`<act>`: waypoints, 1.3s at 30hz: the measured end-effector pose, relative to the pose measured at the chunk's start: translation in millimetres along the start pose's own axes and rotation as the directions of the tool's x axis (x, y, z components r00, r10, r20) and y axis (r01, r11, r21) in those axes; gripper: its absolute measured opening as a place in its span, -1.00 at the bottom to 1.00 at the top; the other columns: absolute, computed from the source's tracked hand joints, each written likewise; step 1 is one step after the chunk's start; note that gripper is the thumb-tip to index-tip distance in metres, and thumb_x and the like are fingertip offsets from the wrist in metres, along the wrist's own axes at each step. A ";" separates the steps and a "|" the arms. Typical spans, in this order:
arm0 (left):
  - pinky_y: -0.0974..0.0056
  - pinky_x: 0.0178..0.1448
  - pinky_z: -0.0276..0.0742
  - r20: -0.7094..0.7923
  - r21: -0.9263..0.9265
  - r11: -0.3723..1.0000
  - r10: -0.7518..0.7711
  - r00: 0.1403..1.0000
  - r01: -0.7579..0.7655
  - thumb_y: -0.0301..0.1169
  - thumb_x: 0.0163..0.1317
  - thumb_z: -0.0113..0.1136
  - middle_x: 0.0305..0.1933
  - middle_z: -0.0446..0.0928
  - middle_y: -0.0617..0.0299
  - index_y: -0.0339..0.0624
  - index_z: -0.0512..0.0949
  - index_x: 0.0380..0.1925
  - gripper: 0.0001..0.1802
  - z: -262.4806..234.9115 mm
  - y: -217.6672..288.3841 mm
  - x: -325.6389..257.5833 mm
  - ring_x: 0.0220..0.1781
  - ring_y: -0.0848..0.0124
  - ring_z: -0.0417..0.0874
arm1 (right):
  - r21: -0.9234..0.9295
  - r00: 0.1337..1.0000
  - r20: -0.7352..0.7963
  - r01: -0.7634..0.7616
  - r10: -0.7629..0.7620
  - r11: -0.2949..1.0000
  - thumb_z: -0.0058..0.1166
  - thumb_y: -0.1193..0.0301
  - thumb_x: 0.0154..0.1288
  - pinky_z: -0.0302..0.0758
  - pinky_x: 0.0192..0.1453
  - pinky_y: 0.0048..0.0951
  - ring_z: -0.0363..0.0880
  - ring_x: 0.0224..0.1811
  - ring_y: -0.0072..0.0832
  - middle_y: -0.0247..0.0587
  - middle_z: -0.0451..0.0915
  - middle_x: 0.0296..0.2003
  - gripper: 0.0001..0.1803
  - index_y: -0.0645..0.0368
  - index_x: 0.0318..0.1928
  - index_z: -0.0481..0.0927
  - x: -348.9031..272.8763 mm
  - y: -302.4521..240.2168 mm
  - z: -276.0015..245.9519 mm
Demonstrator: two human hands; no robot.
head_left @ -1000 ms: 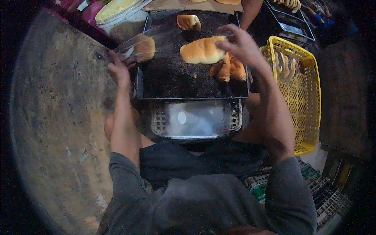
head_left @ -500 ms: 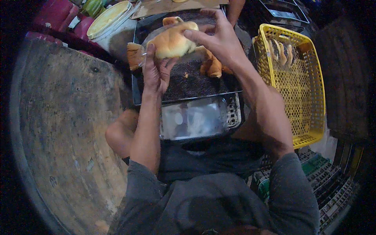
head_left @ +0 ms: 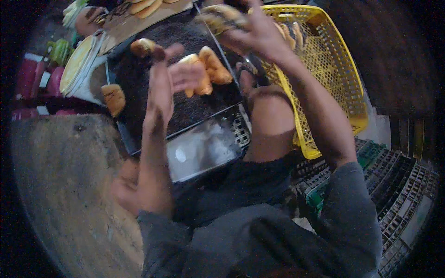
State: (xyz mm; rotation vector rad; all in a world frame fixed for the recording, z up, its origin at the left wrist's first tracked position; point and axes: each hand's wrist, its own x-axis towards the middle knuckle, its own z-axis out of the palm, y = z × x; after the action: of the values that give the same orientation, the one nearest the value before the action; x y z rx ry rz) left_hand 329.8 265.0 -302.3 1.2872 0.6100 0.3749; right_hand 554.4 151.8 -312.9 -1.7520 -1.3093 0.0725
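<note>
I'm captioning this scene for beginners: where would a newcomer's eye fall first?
Probably on the bright yellow basket at upper right, with a few buns inside. Next, the golden rolls on the dark tray, over which the open left hand hangs. Then the blurred bun in the right hand, top centre.

A worn wooden surface spreads at eight o'clock; dim light leaves a brown surface shadowed at two.
</note>
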 end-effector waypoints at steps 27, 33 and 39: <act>0.15 -0.43 0.49 0.047 0.840 0.513 0.251 0.967 -0.174 -0.04 0.17 0.25 -0.56 0.59 0.05 -0.23 0.60 -0.48 -0.58 29.2 4.2 -73.0 -0.54 0.22 0.65 | 0.151 0.926 0.377 -0.030 -0.030 0.988 0.10 0.36 0.29 0.52 -0.17 -0.38 0.62 -0.28 -0.33 -0.13 0.59 -0.35 -0.78 0.27 -0.25 0.43 -51.2 -119.0 -11.2; 0.16 -0.20 0.59 -0.233 -0.625 0.779 -0.131 0.964 -0.046 0.03 0.23 0.18 -0.30 0.62 0.09 -0.27 0.52 -0.24 -0.50 -27.4 -54.1 -50.6 -0.29 0.22 0.67 | 0.504 0.932 0.215 -0.362 0.292 0.784 -0.02 0.34 0.40 0.55 -0.40 -0.56 0.59 -0.39 -0.53 -0.21 0.57 -0.36 -0.79 0.26 -0.17 0.46 -72.4 -103.4 19.8; 0.30 -0.33 0.60 -0.735 -0.373 0.863 -0.050 0.677 -0.341 -0.10 0.18 0.30 -0.39 0.58 0.17 -0.27 0.51 -0.28 -0.59 -104.1 -33.2 -51.1 -0.35 0.39 0.63 | 0.502 0.881 0.342 -0.465 0.327 0.729 -0.03 0.25 0.41 0.44 -0.51 -0.60 0.53 -0.51 -0.59 -0.31 0.52 -0.57 -0.70 0.28 -0.30 0.52 -24.8 -155.6 75.3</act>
State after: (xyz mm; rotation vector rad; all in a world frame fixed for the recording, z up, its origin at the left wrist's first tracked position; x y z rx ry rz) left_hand 223.4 307.6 -339.8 0.6494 1.0026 1.1513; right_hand 390.3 181.4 -261.0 -1.4799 -0.8981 0.8624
